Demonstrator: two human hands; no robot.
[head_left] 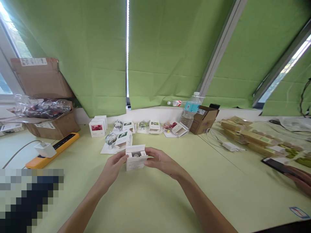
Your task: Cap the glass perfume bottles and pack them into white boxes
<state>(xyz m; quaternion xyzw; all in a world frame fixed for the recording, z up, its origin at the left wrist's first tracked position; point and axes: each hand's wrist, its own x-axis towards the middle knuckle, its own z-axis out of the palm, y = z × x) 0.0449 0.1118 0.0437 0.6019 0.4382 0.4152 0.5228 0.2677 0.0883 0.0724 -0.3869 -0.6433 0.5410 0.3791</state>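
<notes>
A small white cardboard box (135, 163) stands on the table in front of me with its top flaps raised. Something round and shiny shows inside its opening, too small to name. My left hand (116, 162) grips the box's left side, fingers behind and thumb near the front edge. From the right, my right hand (159, 159) holds the opposite side, thumb low at the front corner and fingers by the flap. Just behind the box, a clear glass ornament (111, 138) sits on white card beside an opened white box (123, 138) with a green picture.
Farther back are a stack of white boxes (97, 127), more glass pieces (143, 124) with cartons, and a large water bottle (191, 111). An orange power strip (54, 150) lies left. At right, another person's hand (300, 176) holds a phone (277, 165).
</notes>
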